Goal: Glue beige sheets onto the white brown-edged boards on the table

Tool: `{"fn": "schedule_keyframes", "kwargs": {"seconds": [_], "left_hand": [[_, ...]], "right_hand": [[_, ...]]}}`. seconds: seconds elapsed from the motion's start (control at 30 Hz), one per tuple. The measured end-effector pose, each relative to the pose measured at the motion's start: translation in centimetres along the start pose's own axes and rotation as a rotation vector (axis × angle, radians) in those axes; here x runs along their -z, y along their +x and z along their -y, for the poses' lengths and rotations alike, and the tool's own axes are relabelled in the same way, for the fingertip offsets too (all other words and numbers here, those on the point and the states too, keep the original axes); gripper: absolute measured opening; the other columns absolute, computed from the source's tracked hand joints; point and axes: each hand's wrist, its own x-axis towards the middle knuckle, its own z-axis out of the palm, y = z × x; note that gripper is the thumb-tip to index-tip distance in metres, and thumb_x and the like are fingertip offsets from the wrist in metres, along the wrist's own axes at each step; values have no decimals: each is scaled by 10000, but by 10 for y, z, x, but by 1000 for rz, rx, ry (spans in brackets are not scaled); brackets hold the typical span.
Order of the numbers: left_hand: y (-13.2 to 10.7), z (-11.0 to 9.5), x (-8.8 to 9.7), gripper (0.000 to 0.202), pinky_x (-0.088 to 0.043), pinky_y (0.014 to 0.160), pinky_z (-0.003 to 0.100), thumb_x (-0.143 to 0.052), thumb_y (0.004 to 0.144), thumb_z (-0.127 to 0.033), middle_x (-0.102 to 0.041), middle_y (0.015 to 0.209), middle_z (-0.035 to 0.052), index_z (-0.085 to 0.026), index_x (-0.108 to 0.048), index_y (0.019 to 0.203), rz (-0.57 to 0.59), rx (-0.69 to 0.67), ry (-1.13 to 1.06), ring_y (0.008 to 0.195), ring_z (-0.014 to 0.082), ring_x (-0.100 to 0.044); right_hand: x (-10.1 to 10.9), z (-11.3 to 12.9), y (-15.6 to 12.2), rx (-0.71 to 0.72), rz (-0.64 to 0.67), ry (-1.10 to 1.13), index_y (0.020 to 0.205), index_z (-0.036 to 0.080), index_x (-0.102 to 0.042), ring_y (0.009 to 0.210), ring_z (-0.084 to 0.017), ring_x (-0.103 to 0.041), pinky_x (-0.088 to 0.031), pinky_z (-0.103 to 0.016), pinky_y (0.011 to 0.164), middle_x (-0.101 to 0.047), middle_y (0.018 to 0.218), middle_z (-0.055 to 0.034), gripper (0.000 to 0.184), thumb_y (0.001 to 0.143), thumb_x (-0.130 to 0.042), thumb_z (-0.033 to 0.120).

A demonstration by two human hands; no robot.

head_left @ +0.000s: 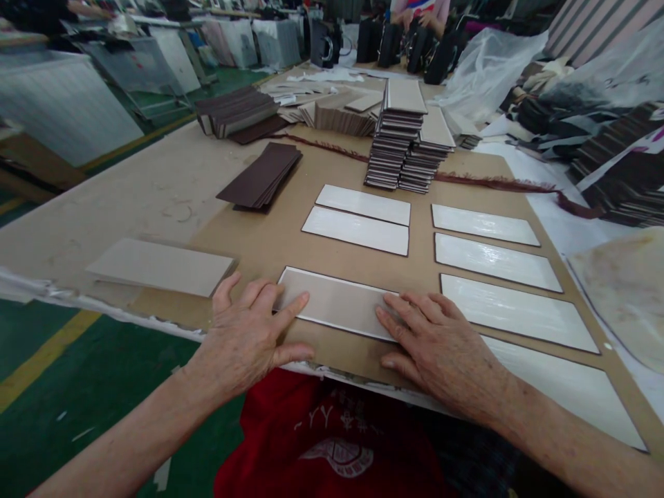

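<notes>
A beige rectangular board (342, 299) with a white border and dark edge lies flat near the front of the table. The fingers of my left hand (254, 321) are spread and rest on its left end. On its right end lie the fingers of my right hand (436, 332), stretched out and slightly apart. Just left of my left hand is a thin stack of plain beige boards (160, 266). Several glossy white panels with dark edges, such as this white panel (513, 311), lie in a column beyond my right hand. Two more white panels (357, 228) lie ahead.
Tall stacks of finished boards (397, 131) stand toward the back. Dark brown sheets (262, 176) lie left of centre, with a larger brown pile (236, 114) behind. Clear plastic wrap (487, 69) and dark scraps crowd the right. A person (422, 17) is at the far end.
</notes>
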Motion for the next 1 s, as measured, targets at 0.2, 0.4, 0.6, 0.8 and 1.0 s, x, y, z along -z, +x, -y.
{"fn": "schedule_keyframes", "kwargs": {"seconds": [0.2,0.4,0.6,0.8,1.0], "left_hand": [[-2,3,-3,647,-239,1058,703,-506,873,-718,-583,1179,128,-294,-550,1360,-2,9,-45,1132,366,-523],[-4,5,-5,645,-231,1083,676,-551,860,-701,-570,1219,126,-304,-555,1369,17,16,-48,1154,360,-516],[-18,18,-1,615,-247,1110,631,-542,882,-678,-555,1303,104,-326,-542,1387,25,-70,-113,1212,345,-499],[-27,36,-14,770,-215,1146,485,-615,793,-742,-578,1353,71,-359,-469,1445,-183,-250,-91,1208,297,-530],[-29,44,-24,966,-232,1178,415,-614,773,-761,-582,1400,76,-254,-309,1535,-217,-208,-107,1252,285,-542]], "right_hand": [[16,-33,-20,-45,-94,-24,1292,177,-625,1395,-334,-370,-240,-577,1153,-513,1470,-95,434,1014,-454,464],[16,-37,-15,9,-47,133,1458,125,-473,1445,-262,-319,-261,-495,1177,-450,1518,-125,532,1046,-367,444],[5,13,-30,88,76,271,1512,150,-399,1416,-368,-323,-244,-558,1154,-346,1563,-199,928,824,-590,743],[-10,38,-35,129,-210,111,1253,231,-590,1026,-207,-591,-475,-403,955,-656,1189,-56,314,952,-589,321],[5,22,-17,258,-687,-34,1076,215,-667,944,-128,-627,-425,-318,1096,-734,1066,54,149,974,-564,248]]}}
